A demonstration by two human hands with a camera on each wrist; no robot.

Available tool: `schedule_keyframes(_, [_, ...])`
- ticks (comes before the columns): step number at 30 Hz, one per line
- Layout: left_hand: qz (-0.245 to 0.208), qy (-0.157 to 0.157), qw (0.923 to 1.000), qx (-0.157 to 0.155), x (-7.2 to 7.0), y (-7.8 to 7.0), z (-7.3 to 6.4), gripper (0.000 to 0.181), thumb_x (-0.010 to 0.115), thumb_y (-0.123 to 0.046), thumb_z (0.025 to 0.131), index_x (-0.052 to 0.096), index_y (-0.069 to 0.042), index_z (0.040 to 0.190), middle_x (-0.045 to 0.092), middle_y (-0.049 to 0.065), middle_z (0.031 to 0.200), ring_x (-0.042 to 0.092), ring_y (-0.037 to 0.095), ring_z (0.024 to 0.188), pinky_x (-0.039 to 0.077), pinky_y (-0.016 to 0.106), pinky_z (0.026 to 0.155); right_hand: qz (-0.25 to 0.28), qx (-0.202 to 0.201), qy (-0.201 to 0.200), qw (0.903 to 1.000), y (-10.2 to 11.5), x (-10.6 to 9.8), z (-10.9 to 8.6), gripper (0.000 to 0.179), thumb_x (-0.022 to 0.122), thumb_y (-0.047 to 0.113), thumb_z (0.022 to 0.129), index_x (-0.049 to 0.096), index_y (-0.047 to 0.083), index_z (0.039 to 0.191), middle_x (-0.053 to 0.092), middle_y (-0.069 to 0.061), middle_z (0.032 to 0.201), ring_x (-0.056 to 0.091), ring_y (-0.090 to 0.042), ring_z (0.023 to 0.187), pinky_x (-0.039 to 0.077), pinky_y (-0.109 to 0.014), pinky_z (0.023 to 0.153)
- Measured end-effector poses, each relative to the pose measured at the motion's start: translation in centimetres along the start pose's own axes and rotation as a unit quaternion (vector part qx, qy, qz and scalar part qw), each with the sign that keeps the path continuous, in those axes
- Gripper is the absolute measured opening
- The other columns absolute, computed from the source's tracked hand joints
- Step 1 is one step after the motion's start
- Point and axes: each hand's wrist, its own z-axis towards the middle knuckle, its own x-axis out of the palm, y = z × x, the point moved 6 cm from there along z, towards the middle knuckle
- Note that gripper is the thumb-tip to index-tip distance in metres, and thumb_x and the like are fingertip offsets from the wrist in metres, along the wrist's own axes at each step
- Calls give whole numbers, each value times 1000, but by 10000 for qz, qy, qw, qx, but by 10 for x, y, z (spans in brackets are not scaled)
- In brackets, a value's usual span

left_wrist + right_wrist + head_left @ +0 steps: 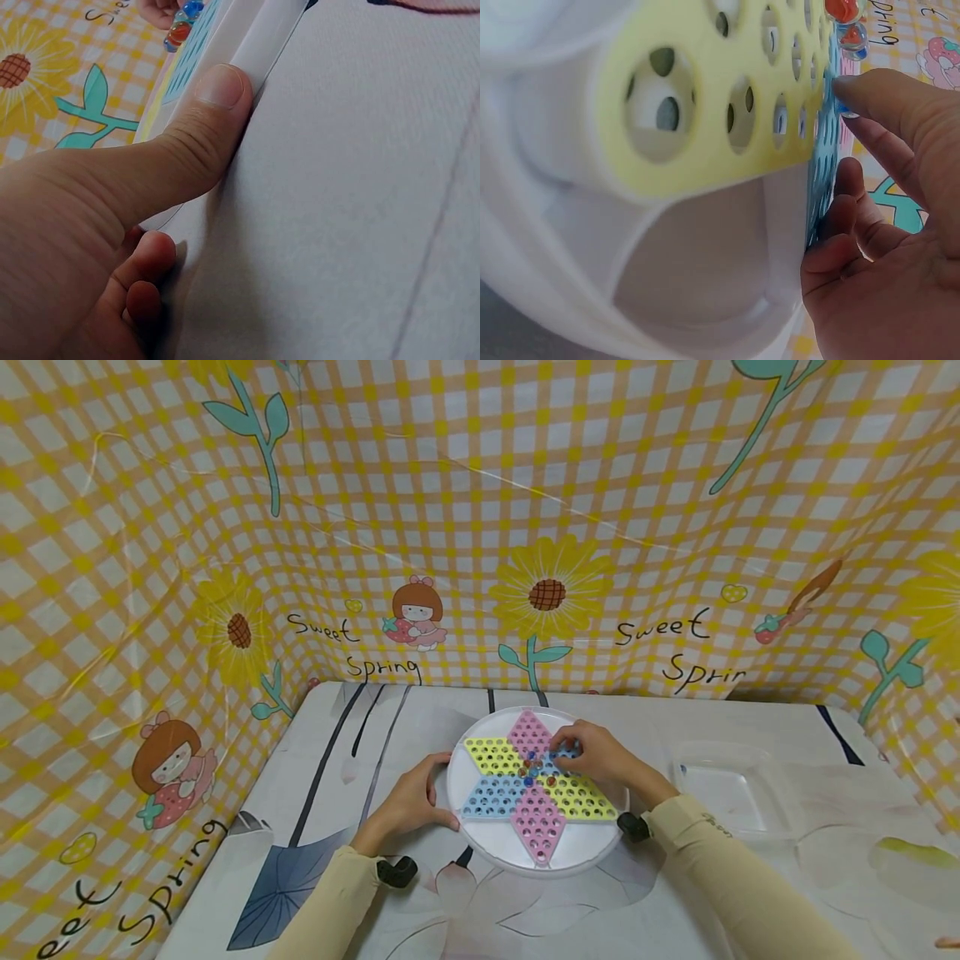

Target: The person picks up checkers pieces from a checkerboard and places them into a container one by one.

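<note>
A round white Chinese checkers board (487, 847) lies on the table, with a star of pink, yellow and blue perforated sections. Several glass marbles (533, 771), blue and orange-red, sit around its centre. My left hand (411, 797) holds the board's left edge; in the left wrist view its thumb (217, 97) presses against the white rim and its other fingers are partly hidden. Over the blue section on the far right, my right hand (592, 752) pinches a blue marble (846, 110) between thumb and index finger. The other right fingers curl close to the board's surface.
To the right of the board stands a clear plastic container (776, 768). A pale floral cloth (600, 918) covers the table. Yellow checked fabric (457, 510) hangs behind and at the sides.
</note>
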Motion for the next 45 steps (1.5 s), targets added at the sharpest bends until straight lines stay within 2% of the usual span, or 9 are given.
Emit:
schedule_keyframes(10, [35, 9, 10000, -40, 0, -1, 0, 104, 99, -19, 64, 43, -8, 151, 54, 3, 74, 46, 12, 64, 38, 25, 60, 3, 83, -78, 9999, 6, -8, -1, 17, 77, 10, 90, 73, 9, 107, 59, -8, 95, 51, -21, 82, 45, -35, 74])
schedule_keyframes(21, [-29, 4, 10000, -16, 0, 0, 0, 105, 100, -19, 64, 43, -8, 152, 53, 4, 75, 46, 12, 64, 37, 25, 58, -163, -112, -325, 9993, 18, -22, -4, 16, 77, 9, 91, 71, 10, 106, 59, -8, 93, 48, -19, 76, 43, -34, 68])
schedule_keyframes(34, [-49, -2, 10000, 47, 0, 0, -1, 105, 100, -20, 64, 44, -8, 151, 53, 3, 75, 46, 11, 64, 37, 24, 59, 123, -385, -858, 9955, 22, -37, -7, 15, 78, 11, 91, 71, 12, 105, 57, -6, 92, 50, -21, 75, 43, -31, 64])
schedule_keyframes(45, [-48, -1, 10000, 17, 0, -1, 0, 104, 99, -19, 64, 44, -7, 151, 52, 2, 74, 45, 11, 64, 37, 24, 58, 230, -267, -880, 9955, 24, -42, -10, 16, 78, 8, 90, 70, 11, 104, 55, -9, 92, 49, -23, 75, 42, -30, 62])
